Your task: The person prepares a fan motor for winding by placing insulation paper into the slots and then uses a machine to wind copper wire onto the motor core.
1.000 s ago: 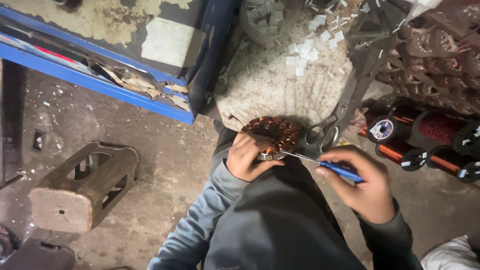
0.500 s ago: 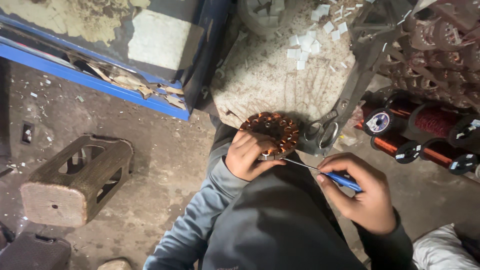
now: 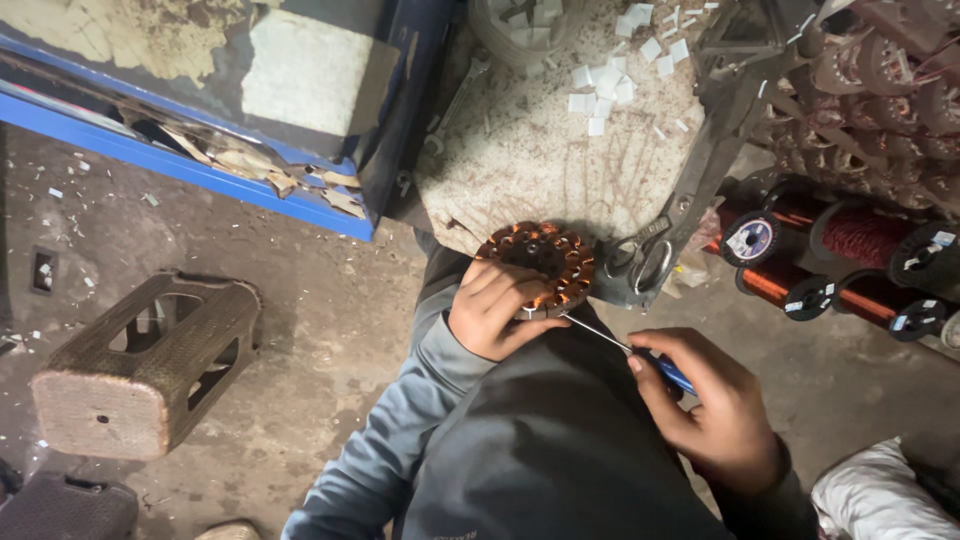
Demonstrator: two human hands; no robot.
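A round copper-wound stator [image 3: 540, 262] rests at the near edge of a worn wooden block [image 3: 530, 160]. My left hand [image 3: 492, 308] grips its near rim, fingers curled over the windings. My right hand [image 3: 712, 405] holds a blue-handled screwdriver [image 3: 640, 357] whose thin metal shaft points left, with the tip touching the stator's near edge beside my left fingers. Both arms are in grey sleeves.
Scissors [image 3: 640, 258] lie right of the stator. Small white paper pieces [image 3: 610, 80] are scattered on the block. Spools of copper wire [image 3: 830, 260] sit at right. A perforated metal stool [image 3: 140, 360] stands on the concrete floor at left, a blue metal frame [image 3: 200, 165] above it.
The view has shifted slightly. My right hand has drawn a little lower and right with the screwdriver; the tip stays at the stator. My left hand keeps its grip.
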